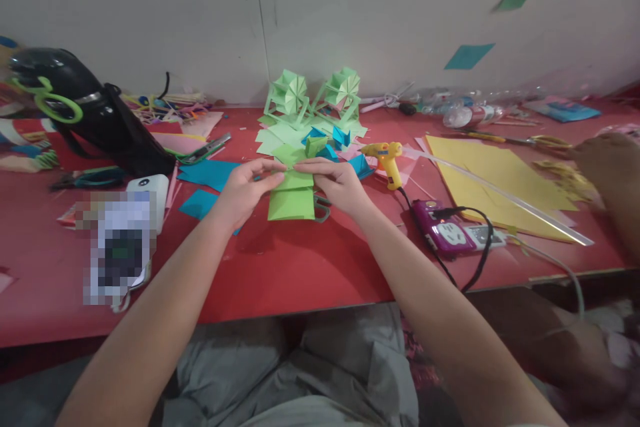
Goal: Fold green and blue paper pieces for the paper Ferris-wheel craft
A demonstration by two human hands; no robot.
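My left hand (251,188) and my right hand (341,183) meet over the table, each pinching a side of a light green paper piece (299,181). Fingertips of both hands press along its upper edge. Just below it lies a brighter green paper square (291,205). Dark scissor handles (323,209) show partly from under the papers, beside my right hand. Beyond my fingers are folded blue paper pieces (342,137) and a folded green piece (316,146). Blue sheets (207,175) lie to the left of my left hand.
Two green paper models (289,95) stand at the back. On the right are a yellow glue gun (389,161), a purple power strip (443,230) with cables, yellow sheets (493,177) and a clear ruler (520,202). A black bottle (95,107) and a phone (120,247) sit left. Another person's hand (607,160) rests far right.
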